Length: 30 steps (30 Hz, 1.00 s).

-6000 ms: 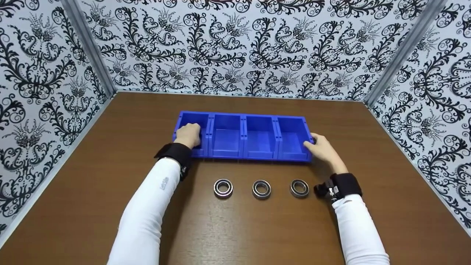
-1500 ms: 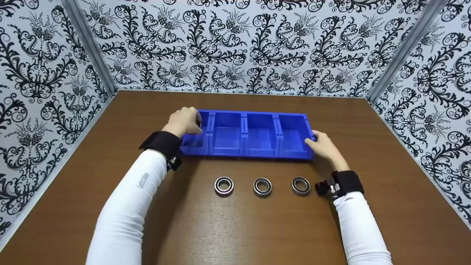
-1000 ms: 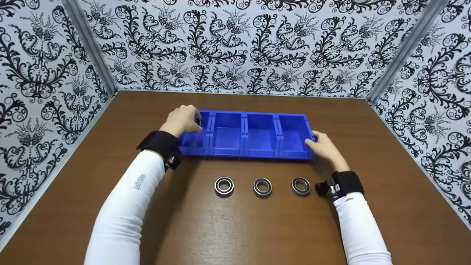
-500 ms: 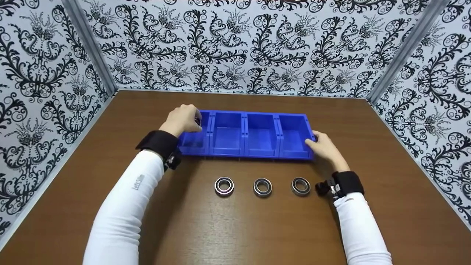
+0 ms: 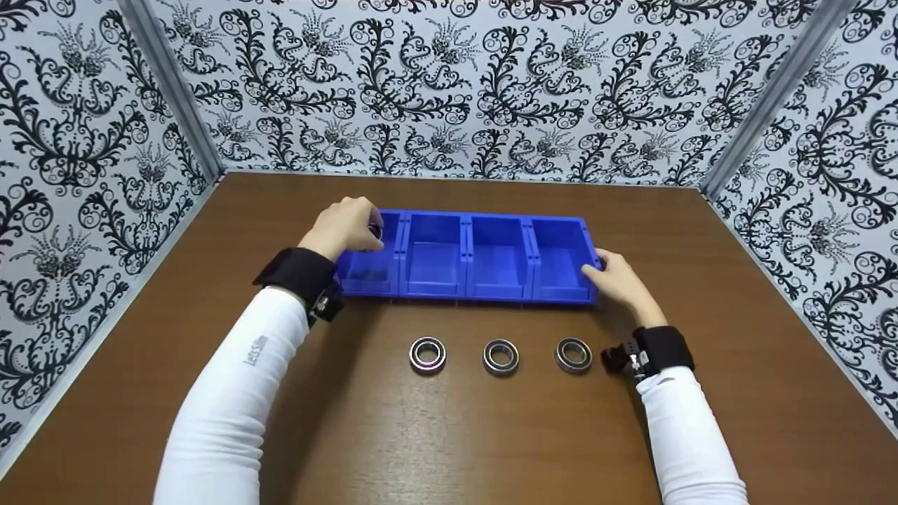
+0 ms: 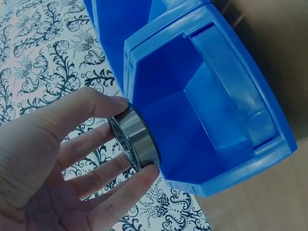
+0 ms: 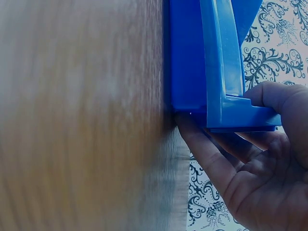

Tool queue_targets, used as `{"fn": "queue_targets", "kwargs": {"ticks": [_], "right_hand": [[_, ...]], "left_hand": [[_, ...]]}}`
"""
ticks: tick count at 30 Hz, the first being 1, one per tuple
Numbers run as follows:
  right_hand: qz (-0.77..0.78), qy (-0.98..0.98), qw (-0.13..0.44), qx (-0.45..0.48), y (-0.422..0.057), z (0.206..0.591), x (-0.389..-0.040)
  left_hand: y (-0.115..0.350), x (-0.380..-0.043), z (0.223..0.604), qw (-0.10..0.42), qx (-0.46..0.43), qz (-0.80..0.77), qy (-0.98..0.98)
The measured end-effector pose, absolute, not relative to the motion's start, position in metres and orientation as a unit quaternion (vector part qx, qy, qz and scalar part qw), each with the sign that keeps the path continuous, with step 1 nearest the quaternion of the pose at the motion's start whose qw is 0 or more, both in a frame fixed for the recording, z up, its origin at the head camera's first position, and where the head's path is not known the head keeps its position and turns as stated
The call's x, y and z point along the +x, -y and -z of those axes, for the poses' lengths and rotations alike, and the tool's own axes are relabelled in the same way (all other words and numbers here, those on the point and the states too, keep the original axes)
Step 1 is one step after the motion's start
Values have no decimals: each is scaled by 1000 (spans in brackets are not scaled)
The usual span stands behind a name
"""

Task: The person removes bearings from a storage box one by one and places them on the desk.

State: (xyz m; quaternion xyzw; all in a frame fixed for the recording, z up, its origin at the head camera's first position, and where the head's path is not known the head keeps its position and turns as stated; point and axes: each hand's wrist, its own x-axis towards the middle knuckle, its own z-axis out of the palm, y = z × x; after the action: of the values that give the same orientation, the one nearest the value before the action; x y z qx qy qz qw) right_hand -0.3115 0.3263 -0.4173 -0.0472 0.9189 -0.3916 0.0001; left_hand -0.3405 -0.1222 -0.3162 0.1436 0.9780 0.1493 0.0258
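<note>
Between thumb and index finger, my left hand (image 5: 344, 226) pinches a steel ball bearing (image 6: 135, 137) above the leftmost compartment of a blue divided bin (image 5: 430, 289). The left wrist view shows the bearing tilted, at the compartment's rim, with the other fingers spread behind it. My right hand (image 5: 619, 282) grips the bin's right end wall, thumb on the rim and fingers along the outer side, as the right wrist view shows. On the table in front of the bin lie a left bearing (image 5: 427, 355), a middle bearing (image 5: 500, 358) and a right bearing (image 5: 573, 355), all flat and apart.
The bin stands on a brown wooden table (image 5: 449, 442). Patterned black-and-white wall panels (image 5: 449, 91) with grey corner posts enclose the table at the back and both sides. The right wrist camera (image 5: 616, 358) sits close beside the right bearing.
Six seconds ago my left hand was down inside the leftmost compartment; it has since risen up and left, with a bearing visible in its fingers. Lately it drifts slightly left. The right hand stays put.
</note>
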Motion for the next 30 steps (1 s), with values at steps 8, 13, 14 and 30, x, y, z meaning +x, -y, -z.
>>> {"fn": "queue_targets", "kwargs": {"ticks": [8,13,14,30], "right_hand": [[389,-920,-4,-46,-326,418,-312],[389,-920,-3,-46,-326,417,-312],[389,-920,-2,-46,-326,417,-312],[397,-917,3,-45,-327,418,-312]], "left_hand": [[122,-336,312,32,151,-145,-977],[122,-332,308,37,156,-143,-977],[122,-331,307,39,158,-143,-976],[131,-314,301,59,165,-150,-973]]}}
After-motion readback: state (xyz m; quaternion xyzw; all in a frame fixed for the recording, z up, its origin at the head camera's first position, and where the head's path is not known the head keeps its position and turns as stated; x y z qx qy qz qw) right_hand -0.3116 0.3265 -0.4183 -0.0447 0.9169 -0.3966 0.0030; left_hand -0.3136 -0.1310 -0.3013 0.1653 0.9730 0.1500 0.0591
